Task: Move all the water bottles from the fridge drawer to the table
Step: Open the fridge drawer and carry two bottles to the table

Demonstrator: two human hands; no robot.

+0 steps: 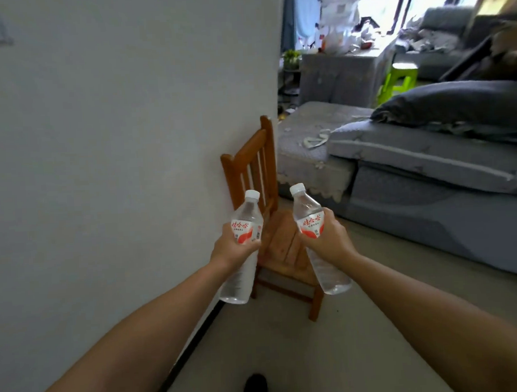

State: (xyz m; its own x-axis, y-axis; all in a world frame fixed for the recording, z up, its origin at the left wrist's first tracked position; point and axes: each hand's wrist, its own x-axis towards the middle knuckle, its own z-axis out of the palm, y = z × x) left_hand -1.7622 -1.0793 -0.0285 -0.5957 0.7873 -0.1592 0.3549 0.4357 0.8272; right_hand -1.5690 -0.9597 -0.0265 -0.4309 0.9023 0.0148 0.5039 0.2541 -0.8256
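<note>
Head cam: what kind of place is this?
Most likely a home living room: a grey sofa with cushions, a small wooden chair against the white wall, and a green plastic stool further back.

There was a single wide-angle view, worn on the person's head, looking forward and down along both outstretched forearms. It sat close to the white wall (101, 143) on its left and faced a wooden chair (270, 225) nearby, with a grey sofa (427, 164) farther right.

Red "娃哈哈" on the white-and-red labels of left bottle (244, 249) and right bottle (311, 220).
</note>
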